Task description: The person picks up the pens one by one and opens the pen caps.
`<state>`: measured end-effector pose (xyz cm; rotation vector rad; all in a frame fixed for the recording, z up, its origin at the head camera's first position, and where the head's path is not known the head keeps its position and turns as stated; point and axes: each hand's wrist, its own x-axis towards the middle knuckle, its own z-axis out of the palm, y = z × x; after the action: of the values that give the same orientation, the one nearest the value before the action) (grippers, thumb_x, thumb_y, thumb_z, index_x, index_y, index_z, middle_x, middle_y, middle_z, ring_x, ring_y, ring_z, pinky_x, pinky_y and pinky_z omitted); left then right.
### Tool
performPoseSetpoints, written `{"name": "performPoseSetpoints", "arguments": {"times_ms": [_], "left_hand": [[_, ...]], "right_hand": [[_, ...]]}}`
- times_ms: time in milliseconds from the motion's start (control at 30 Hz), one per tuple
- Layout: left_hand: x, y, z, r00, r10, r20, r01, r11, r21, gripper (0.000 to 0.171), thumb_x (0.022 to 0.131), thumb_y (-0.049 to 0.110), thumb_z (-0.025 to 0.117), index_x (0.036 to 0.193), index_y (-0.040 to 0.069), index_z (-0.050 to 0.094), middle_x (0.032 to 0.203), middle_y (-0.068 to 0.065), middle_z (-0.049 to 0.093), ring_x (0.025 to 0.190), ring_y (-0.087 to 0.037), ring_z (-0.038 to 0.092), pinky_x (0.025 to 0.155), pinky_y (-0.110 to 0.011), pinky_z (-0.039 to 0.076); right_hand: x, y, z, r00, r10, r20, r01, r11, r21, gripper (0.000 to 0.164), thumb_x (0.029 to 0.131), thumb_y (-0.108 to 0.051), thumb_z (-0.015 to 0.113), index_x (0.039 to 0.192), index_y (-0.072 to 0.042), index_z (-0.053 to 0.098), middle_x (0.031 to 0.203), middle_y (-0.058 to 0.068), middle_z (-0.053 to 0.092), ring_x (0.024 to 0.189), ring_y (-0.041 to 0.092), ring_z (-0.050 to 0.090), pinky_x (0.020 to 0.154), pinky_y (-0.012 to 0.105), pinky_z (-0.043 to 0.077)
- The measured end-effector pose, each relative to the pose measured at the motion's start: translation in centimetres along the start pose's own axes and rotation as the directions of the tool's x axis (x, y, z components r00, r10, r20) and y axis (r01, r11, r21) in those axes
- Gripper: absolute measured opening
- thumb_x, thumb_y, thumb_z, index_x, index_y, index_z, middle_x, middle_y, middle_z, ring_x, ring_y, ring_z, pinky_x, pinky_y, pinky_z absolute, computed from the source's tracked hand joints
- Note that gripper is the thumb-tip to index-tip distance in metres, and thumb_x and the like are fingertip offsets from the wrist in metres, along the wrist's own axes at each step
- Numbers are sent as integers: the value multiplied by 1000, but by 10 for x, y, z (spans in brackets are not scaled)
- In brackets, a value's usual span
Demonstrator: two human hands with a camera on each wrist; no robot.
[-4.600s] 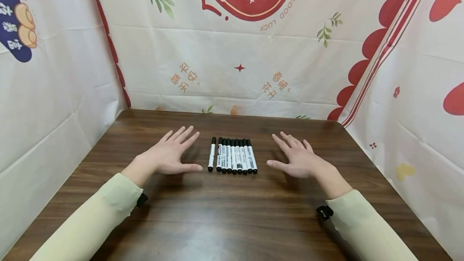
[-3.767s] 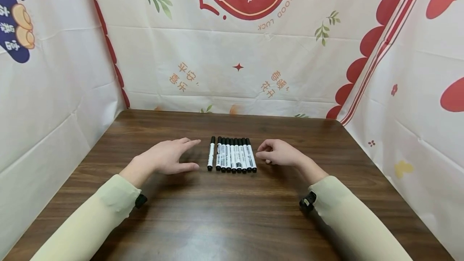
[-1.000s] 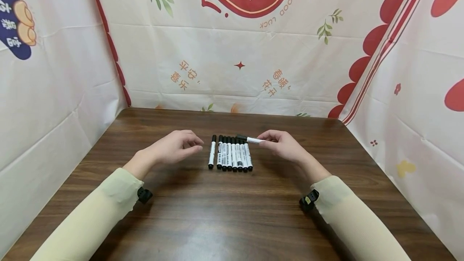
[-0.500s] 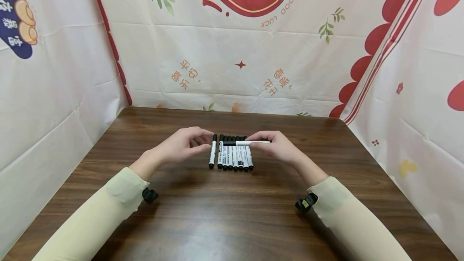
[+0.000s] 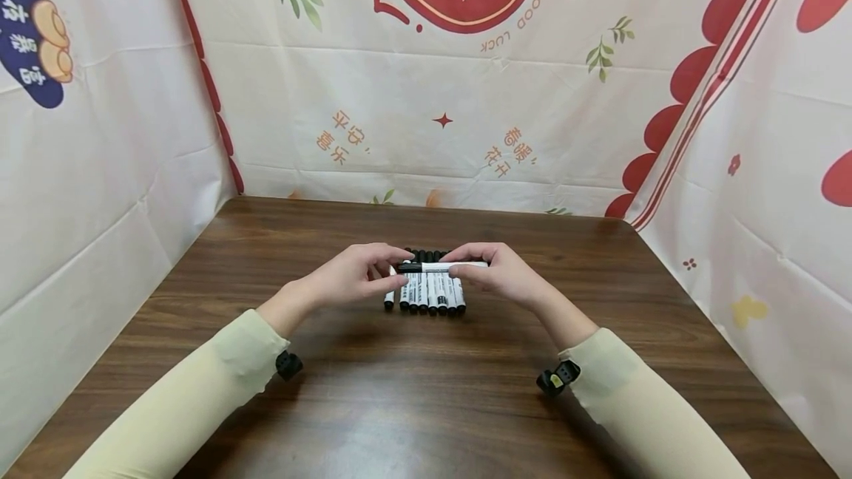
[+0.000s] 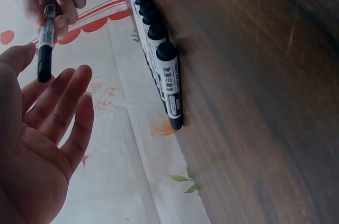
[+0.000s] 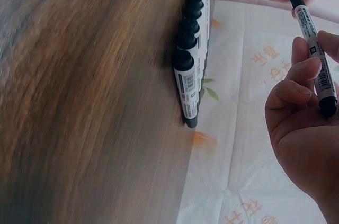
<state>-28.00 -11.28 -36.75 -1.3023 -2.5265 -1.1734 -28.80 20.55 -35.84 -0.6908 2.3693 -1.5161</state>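
A black-capped white marker (image 5: pixel 435 267) lies level in the air over a row of like markers (image 5: pixel 433 294). My right hand (image 5: pixel 502 272) pinches its white barrel between thumb and fingers; in the right wrist view the marker (image 7: pixel 313 49) shows its printed label, with its black end near the palm. The cap points toward my left hand (image 5: pixel 359 272). In the left wrist view the thumb and fingers of my left hand (image 6: pixel 47 134) are spread around the cap (image 6: pixel 44 65), with gaps showing beside it. The row's caps are partly hidden behind the held marker and hands.
The markers stand side by side on the brown wooden table (image 5: pixel 399 390), a leftmost one (image 5: pixel 389 300) slightly apart from the others. A printed white cloth (image 5: pixel 399 87) hangs behind and on both sides. Black wrist cameras sit at both cuffs.
My right hand picked up the rightmost marker, turned it sideways and carried it left over the row. My left hand moved right until its fingers came around the cap.
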Motion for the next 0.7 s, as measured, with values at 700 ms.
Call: {"name": "performPoseSetpoints", "arguments": {"times_ms": [700], "left_hand": [[8, -2, 15, 953, 210, -220, -189, 975, 115, 26, 94, 3, 86, 119, 5, 82, 89, -4, 73, 68, -6, 61, 61, -24, 54]], "right_hand": [[1, -1, 6, 992, -39, 118, 23, 991, 134, 36, 112, -19, 65, 145, -6, 71, 110, 13, 82, 64, 11, 66, 56, 27, 55]]}}
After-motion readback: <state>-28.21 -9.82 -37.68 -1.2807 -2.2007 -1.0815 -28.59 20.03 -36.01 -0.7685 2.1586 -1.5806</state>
